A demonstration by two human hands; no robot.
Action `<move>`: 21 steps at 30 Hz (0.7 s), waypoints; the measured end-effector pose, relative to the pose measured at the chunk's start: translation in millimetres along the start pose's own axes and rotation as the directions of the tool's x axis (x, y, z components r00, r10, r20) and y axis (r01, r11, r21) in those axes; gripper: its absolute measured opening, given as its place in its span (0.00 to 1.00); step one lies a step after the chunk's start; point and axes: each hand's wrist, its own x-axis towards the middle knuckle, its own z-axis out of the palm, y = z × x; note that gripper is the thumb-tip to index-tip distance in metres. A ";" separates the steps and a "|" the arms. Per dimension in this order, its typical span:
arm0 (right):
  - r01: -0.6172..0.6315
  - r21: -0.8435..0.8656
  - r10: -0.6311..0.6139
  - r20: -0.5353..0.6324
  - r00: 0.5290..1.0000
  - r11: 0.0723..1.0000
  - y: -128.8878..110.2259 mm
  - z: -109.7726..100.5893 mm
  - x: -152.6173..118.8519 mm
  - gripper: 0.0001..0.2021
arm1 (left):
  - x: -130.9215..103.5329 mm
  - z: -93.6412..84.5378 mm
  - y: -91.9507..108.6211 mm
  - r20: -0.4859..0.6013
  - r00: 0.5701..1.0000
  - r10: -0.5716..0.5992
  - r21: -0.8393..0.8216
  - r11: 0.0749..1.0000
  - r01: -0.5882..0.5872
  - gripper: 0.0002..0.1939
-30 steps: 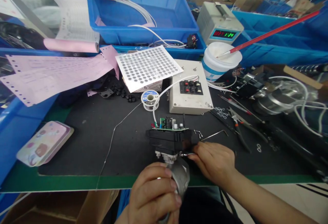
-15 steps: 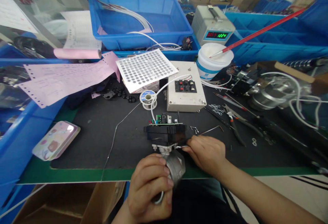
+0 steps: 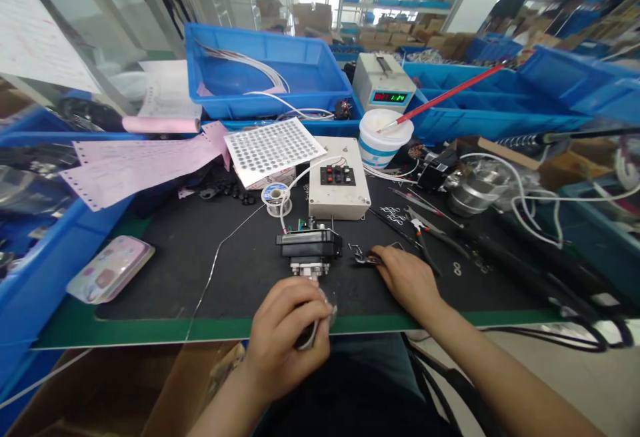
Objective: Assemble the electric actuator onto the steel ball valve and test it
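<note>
My left hand [image 3: 290,327] is wrapped round the rounded metal body of a valve [image 3: 327,300] near the front edge of the bench. Above it, joined by a metal bracket, sits a black actuator housing [image 3: 310,244] with a green circuit board on top. To the right of the housing, my right hand [image 3: 410,280] is low over the mat, its fingers closed on a small dark, shiny metal tool [image 3: 367,260] whose exact kind I cannot make out. Small screws [image 3: 355,249] lie beside the tool, and a thin bent rod shows partly behind my fingers.
A solder spool [image 3: 277,198] and a switch box [image 3: 340,200] stand behind the housing. Pliers [image 3: 423,240] and metal clips [image 3: 393,215] lie to the right. A white tub [image 3: 383,143] holds a red-handled brush. At left are a tin [image 3: 111,269] and pink papers [image 3: 150,163].
My right hand has moved from beside the valve's bracket rightward and down onto the mat with the small tool. My left hand still grips the valve. The view has tilted up.
</note>
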 end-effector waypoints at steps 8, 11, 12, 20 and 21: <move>-0.017 0.098 0.009 0.082 0.997 0.995 5.1 -50.0 17.7 0.10 | 8.0 18.1 10.4 0.084 0.996 0.008 0.049 0.999 -0.012 0.10; 0.150 0.038 -0.154 0.215 0.964 0.988 -14.1 -84.0 29.5 0.07 | 8.4 25.4 10.9 0.114 0.993 0.011 0.087 0.996 -0.021 0.10; 0.185 -0.001 -0.178 0.265 0.948 0.983 -20.0 -92.6 34.6 0.06 | 8.6 27.4 11.0 0.126 0.992 0.010 0.095 0.995 -0.022 0.10; 0.225 -0.075 -0.141 0.580 0.802 0.971 -54.6 -128.5 81.5 0.05 | 10.0 31.4 9.0 0.181 0.984 0.001 0.087 0.996 -0.017 0.10; 0.227 -0.079 -0.137 0.597 0.791 0.971 -57.1 -131.5 85.4 0.06 | 10.5 31.3 8.5 0.184 0.983 0.000 0.086 0.996 -0.016 0.10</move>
